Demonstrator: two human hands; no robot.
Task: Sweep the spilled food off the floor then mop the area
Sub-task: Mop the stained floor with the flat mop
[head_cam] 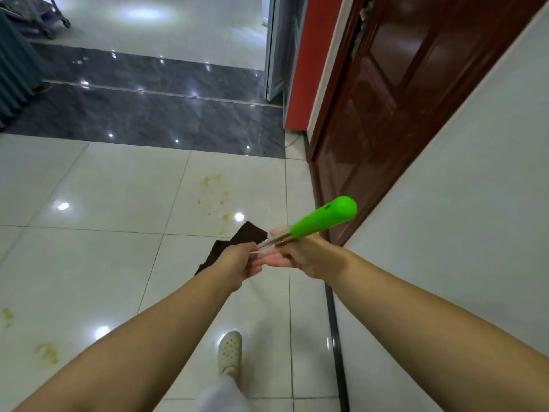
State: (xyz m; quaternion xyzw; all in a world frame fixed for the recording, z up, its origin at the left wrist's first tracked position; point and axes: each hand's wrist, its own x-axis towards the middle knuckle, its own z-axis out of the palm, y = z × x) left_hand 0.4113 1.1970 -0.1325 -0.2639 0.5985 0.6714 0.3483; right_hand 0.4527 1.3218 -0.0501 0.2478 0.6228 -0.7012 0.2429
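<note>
Tiled floor (118, 188); hands (237, 263) (309, 257) grip mop handle (323, 217).

Both forearms (154, 337) are showing bare, no sleeves, and they're wearing light pants (221, 394) plus a cream perforated clog (229, 353) at bottom center.

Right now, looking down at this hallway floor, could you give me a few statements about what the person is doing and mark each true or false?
1. Both hands hold the mop pole: left hand, right hand. True.
2. The pole's end grip is red. False: it is bright green.
3. Yellowish smears lie on the white tiles ahead of the mop head. True.
4. The dark mop head sits on the grey stone strip. False: it is on the white tiles.
5. A pale perforated shoe shows below the arms. True.
</note>
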